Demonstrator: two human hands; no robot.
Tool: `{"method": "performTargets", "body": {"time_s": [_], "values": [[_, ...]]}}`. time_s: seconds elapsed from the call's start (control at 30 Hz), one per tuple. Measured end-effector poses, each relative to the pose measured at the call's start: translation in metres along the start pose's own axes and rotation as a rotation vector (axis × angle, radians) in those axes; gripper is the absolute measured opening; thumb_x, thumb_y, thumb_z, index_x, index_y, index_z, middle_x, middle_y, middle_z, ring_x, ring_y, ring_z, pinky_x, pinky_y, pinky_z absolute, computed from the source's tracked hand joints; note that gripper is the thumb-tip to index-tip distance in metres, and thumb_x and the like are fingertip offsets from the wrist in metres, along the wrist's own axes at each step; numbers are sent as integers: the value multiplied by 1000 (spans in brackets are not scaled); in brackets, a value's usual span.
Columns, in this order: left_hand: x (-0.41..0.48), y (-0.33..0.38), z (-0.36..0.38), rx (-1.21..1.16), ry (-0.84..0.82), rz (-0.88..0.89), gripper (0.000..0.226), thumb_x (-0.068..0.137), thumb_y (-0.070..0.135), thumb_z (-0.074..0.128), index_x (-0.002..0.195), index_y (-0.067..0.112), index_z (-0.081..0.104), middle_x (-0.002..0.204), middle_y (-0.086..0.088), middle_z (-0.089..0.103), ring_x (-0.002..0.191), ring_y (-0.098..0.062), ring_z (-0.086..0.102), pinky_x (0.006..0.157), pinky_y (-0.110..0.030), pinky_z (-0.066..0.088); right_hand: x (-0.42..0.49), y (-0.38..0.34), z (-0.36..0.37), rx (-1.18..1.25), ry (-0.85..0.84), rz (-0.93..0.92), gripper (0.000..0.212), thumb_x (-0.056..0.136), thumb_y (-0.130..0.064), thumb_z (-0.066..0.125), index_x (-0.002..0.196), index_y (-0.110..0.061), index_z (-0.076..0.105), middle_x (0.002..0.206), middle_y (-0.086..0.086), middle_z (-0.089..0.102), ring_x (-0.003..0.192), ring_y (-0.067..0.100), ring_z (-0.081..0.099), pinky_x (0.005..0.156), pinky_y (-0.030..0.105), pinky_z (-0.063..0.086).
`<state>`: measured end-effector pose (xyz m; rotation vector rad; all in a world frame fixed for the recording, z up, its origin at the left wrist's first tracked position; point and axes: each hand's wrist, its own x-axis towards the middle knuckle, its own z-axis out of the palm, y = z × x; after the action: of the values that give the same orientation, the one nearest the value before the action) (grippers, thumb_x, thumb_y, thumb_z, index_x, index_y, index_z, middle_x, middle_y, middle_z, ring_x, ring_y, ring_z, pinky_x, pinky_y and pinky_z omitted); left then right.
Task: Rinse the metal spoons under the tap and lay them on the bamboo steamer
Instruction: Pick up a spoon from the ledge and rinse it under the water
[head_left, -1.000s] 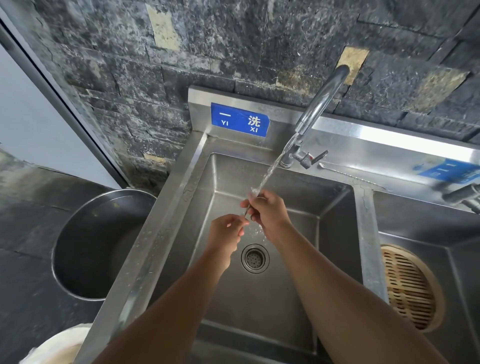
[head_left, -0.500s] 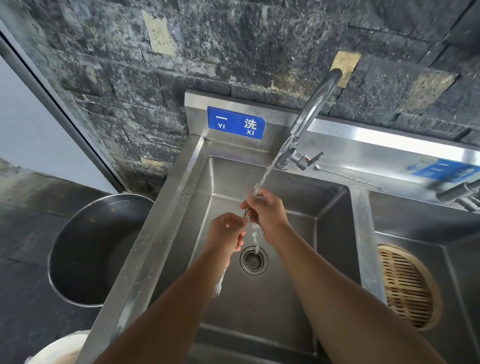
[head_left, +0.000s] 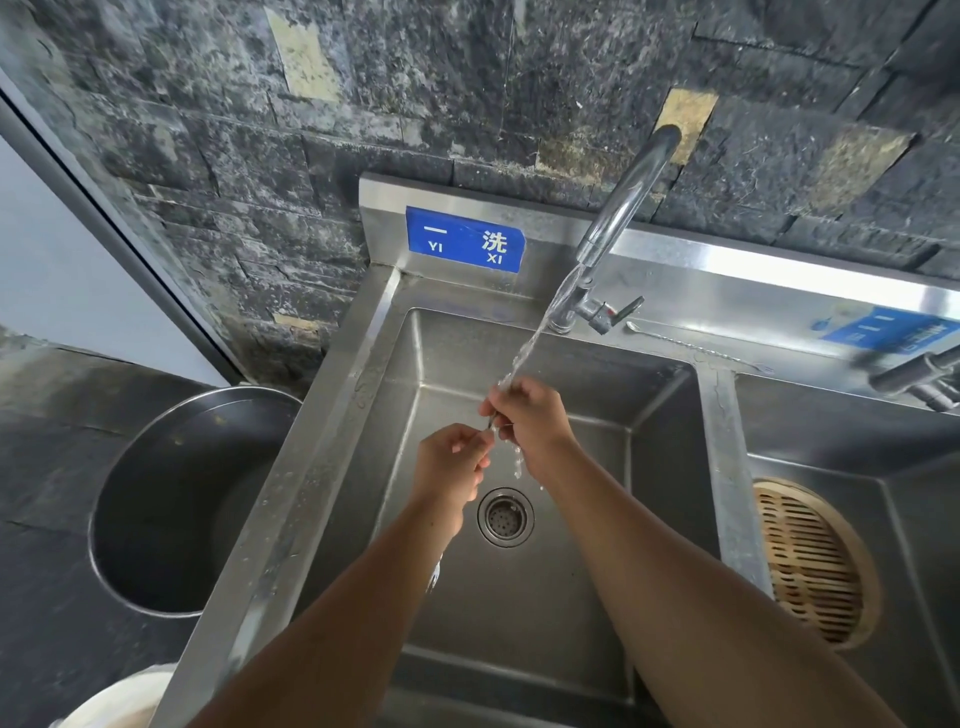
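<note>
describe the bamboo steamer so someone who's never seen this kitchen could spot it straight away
Find the steel double sink against the dark stone wall, with the tap running into its left basin. Cross the divider to the right basin; the bamboo steamer lies on its floor. It is the only round, tan, slatted thing among grey steel.

Under the curved chrome tap (head_left: 626, 208), the running water stream (head_left: 535, 338) lands on the right hand (head_left: 530, 421). This hand and the left hand (head_left: 449, 462) together pinch a thin metal spoon (head_left: 490, 423) above the stainless steel sink basin (head_left: 519, 623). Right of the tap, a round slatted bamboo steamer (head_left: 810, 561) lies in the neighbouring basin (head_left: 924, 519).
</note>
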<state>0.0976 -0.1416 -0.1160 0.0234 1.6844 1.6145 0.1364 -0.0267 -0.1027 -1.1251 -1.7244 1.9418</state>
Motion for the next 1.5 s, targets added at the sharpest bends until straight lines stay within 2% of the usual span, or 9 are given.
{"method": "performTargets", "body": {"time_s": [0.13, 0.3, 0.4, 0.53, 0.67, 0.8, 0.93, 1.13, 1.5], "values": [[0, 3, 3, -37, -9, -10, 20, 93, 12, 65, 74, 6, 61, 61, -5, 52, 42, -10, 34, 37, -17, 23, 5, -3, -7, 26, -33, -17, 28, 98, -10, 57, 78, 6, 66, 54, -1, 66, 46, 10, 51, 47, 21, 44], [3, 11, 6, -65, -52, -40, 10, 92, 6, 62, 88, -1, 69, 60, -4, 53, 45, -11, 39, 38, -19, 29, 13, -8, -7, 54, 1, 38, 45, 105, -21, 45, 67, -6, 66, 62, 7, 65, 48, 11, 49, 48, 25, 45], [10, 20, 10, -38, -57, -60, 8, 91, 4, 62, 88, -2, 68, 58, -4, 49, 42, -10, 37, 38, -19, 24, 17, -13, -8, 53, -1, 83, 39, 105, -20, 44, 77, -3, 65, 59, 2, 66, 47, 12, 51, 44, 25, 43], [23, 35, 19, -57, -46, -46, 10, 92, 3, 61, 91, -4, 68, 57, -5, 53, 41, -10, 39, 38, -19, 26, 17, -9, -12, -109, -2, -9, 23, 97, -14, 63, 75, -9, 67, 61, 0, 64, 55, 14, 57, 49, 27, 44], [31, 42, 28, -69, -68, 12, 15, 94, 9, 63, 82, 3, 69, 60, -6, 58, 43, -12, 43, 42, -24, 30, 19, -10, -16, -140, 44, -61, 17, 93, -13, 66, 81, -2, 70, 63, 4, 64, 59, 18, 56, 48, 28, 44], [36, 52, 40, -26, -89, 79, 22, 97, 13, 59, 78, 6, 67, 56, -2, 55, 45, -11, 43, 42, -22, 33, 33, -29, -22, -172, 78, -120, 19, 91, -9, 64, 73, -5, 70, 55, 3, 59, 55, 20, 52, 51, 29, 43], [37, 58, 42, 19, -100, 151, 21, 97, 11, 57, 84, 4, 71, 59, 0, 58, 42, -9, 43, 39, -20, 32, 41, -43, -26, -169, 82, -124, 27, 92, -9, 61, 67, -17, 67, 46, -5, 59, 44, 10, 49, 46, 24, 39], [29, 42, 30, -21, -135, 65, 16, 93, 12, 61, 83, 6, 71, 59, -1, 55, 43, -10, 39, 41, -20, 27, 36, -38, -27, -84, 79, -20, 18, 92, -5, 55, 88, 7, 68, 52, 2, 55, 45, 12, 52, 45, 23, 41], [19, 17, 8, -60, -127, -44, 9, 91, 3, 64, 85, 5, 69, 63, -4, 56, 47, -12, 43, 41, -19, 31, 14, -23, -19, -55, 76, 51, 16, 95, -3, 60, 81, -6, 68, 61, 6, 62, 47, 10, 57, 46, 21, 52]]}}
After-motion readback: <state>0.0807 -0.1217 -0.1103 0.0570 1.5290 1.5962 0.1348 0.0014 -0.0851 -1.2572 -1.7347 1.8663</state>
